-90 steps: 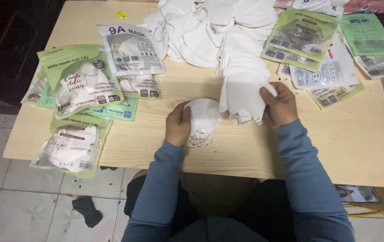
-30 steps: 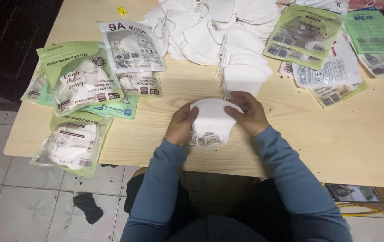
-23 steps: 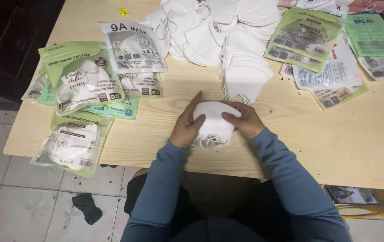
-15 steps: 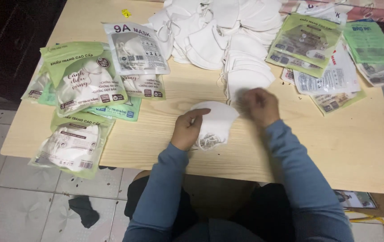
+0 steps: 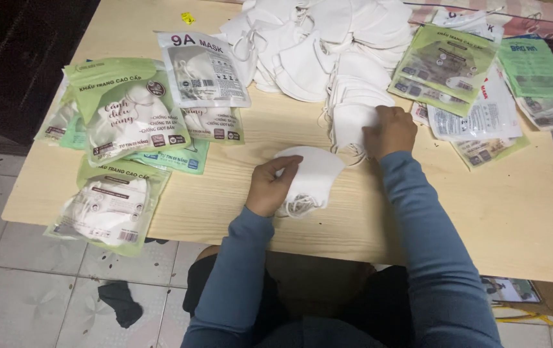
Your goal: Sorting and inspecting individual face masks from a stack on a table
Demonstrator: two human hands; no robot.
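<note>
Resting on the pale wooden worktop (image 5: 225, 200), the left hand (image 5: 275, 187) presses on one folded white mask (image 5: 312, 177) near the centre of the frame, its fingers curled over the mask's left edge and grasping it, with the elastic loops bunched just below. The right hand (image 5: 389, 131), slightly above and to the right, has its fingers clenched on the top mask of a stack of white masks (image 5: 354, 106); how many lie in that stack cannot be counted. Behind the stack, at top centre, a loose heap of white masks (image 5: 315, 38) spreads across the worktop, again too many and too overlapped to count. At the left of the frame lie packaged masks: one clear-and-white pouch (image 5: 202, 67) at upper left of centre, one large green pouch (image 5: 128, 109) beside it, another green pouch (image 5: 112, 206) overhanging the near edge at lower left, and a few more half hidden beneath these. At upper right sits a pile of green and clear pouches (image 5: 463, 77), at least five, overlapping. One small yellow object (image 5: 187, 18) lies near the far edge. Below the worktop, a dark scrap (image 5: 120, 303) lies on the tiled floor (image 5: 25, 303). Both blue sleeves (image 5: 431, 258) cover part of the near worktop.
</note>
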